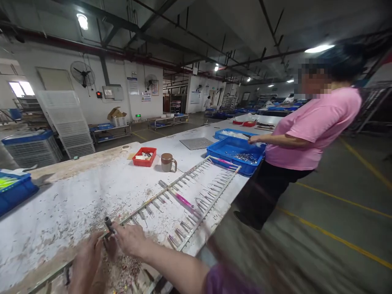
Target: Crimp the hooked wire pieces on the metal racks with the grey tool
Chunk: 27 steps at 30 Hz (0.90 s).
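Observation:
My right hand (130, 239) is closed in a pinch on a small grey metal cylinder (108, 223) at the near end of a long metal rack (183, 192) lying on the white table (76, 196). My left hand (87, 265) sits just left of it, blurred, with fingers curled near the same spot by the rack. The rack carries rows of wire hooks and a few pink pieces (183, 200). Small debris lies under my hands.
A co-worker in a pink shirt (309, 130) stands at the table's right side, a hand in a blue bin (235, 153). A red tray (144, 157), a brown mug (167, 162) and another blue bin (14, 192) sit on the table. Floor opens to the right.

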### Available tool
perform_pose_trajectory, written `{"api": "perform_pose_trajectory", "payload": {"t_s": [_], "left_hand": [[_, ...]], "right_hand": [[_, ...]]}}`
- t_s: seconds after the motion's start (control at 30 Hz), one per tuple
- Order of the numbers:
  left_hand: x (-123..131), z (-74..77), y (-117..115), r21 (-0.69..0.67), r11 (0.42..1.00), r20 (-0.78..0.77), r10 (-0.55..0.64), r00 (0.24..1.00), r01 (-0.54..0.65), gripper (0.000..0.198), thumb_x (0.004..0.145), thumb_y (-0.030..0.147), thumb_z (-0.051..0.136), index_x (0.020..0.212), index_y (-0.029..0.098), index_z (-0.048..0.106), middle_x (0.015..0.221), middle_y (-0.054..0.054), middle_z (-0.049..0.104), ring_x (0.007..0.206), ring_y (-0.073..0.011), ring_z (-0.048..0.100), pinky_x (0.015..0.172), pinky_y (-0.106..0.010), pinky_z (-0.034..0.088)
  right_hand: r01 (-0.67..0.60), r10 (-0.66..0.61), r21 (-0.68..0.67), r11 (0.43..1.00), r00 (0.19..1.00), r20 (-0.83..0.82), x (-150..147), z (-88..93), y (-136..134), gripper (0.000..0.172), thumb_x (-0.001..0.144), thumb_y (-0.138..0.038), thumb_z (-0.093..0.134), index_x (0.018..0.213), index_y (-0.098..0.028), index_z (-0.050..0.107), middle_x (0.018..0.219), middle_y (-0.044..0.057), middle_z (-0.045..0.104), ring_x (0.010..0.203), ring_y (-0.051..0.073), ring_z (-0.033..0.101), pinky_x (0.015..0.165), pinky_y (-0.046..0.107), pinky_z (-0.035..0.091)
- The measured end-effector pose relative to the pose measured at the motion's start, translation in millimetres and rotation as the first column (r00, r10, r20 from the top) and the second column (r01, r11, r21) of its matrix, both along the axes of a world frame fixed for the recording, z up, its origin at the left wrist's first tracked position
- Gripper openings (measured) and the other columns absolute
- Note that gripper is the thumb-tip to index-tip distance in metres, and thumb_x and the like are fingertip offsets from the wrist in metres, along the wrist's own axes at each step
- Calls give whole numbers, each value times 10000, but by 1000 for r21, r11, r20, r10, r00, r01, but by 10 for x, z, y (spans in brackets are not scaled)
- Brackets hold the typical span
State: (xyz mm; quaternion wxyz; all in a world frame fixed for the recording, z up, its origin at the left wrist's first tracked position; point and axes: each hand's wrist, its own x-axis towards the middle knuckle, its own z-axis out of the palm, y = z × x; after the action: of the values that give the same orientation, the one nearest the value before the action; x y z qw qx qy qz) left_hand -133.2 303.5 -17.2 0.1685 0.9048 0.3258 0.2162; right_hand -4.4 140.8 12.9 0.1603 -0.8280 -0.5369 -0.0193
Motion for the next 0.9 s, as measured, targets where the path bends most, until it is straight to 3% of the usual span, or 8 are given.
{"api": "perform_pose_trajectory", "payload": {"t_s": [0.13,0.3,0.4,0.53,0.6,0.73,0.9], "left_hand": [[34,-58,66,-77,996,160,-37,986,50,242,841,380,561,833,524,755,782,90,744,838,-235,739,787,-317,550],[-13,-1,-100,-56,995,71,-78,994,82,324,942,306,491,995,359,806,904,-15,733,861,-217,710,796,-291,527],[-27,30,-239,-28,997,-68,-68,995,66,347,975,230,472,1064,248,807,924,-58,711,857,-206,678,795,-282,509],[-29,-12,-298,-37,999,-134,2,991,-7,326,995,172,486,1065,228,800,954,-64,708,857,-177,653,815,-262,491],[-48,-28,-326,-25,1000,-141,-9,990,6,336,1025,180,463,1077,214,792,985,-69,703,857,-175,649,810,-265,486],[-79,-44,-377,-22,999,-119,-28,993,26,366,1062,187,414,1038,195,779,979,-69,702,817,-172,642,766,-268,476],[-74,-92,-360,-29,999,-96,-30,995,27,333,1031,122,445,1022,198,769,994,-70,715,834,-178,651,741,-265,459]], "right_hand": [[18,-19,37,999,1000,16,-9,-43,0,525,1051,-441,471,1570,-368,483,969,5,819,717,231,730,624,301,558],[5,-4,60,998,1000,-26,10,-39,-59,496,1010,-328,563,1505,-294,591,925,29,832,746,236,751,633,284,556],[-33,41,116,993,997,-71,81,7,-107,459,1066,-267,474,1503,-258,614,1112,78,836,952,225,780,812,291,595],[-68,90,222,973,992,-89,149,36,-122,542,1137,-298,312,1657,-213,438,1381,132,749,1189,229,730,991,328,575],[-68,83,188,980,994,-72,123,1,-126,527,1142,-303,324,1645,-228,463,1312,127,778,1145,222,744,963,313,577],[-27,28,38,999,999,-42,67,-122,-123,462,1122,-316,439,1556,-265,588,953,74,828,811,207,766,749,279,574],[-17,21,213,977,1000,-14,79,-188,-131,501,1143,-312,374,1616,-241,525,1238,108,802,990,203,760,821,264,571]]}}
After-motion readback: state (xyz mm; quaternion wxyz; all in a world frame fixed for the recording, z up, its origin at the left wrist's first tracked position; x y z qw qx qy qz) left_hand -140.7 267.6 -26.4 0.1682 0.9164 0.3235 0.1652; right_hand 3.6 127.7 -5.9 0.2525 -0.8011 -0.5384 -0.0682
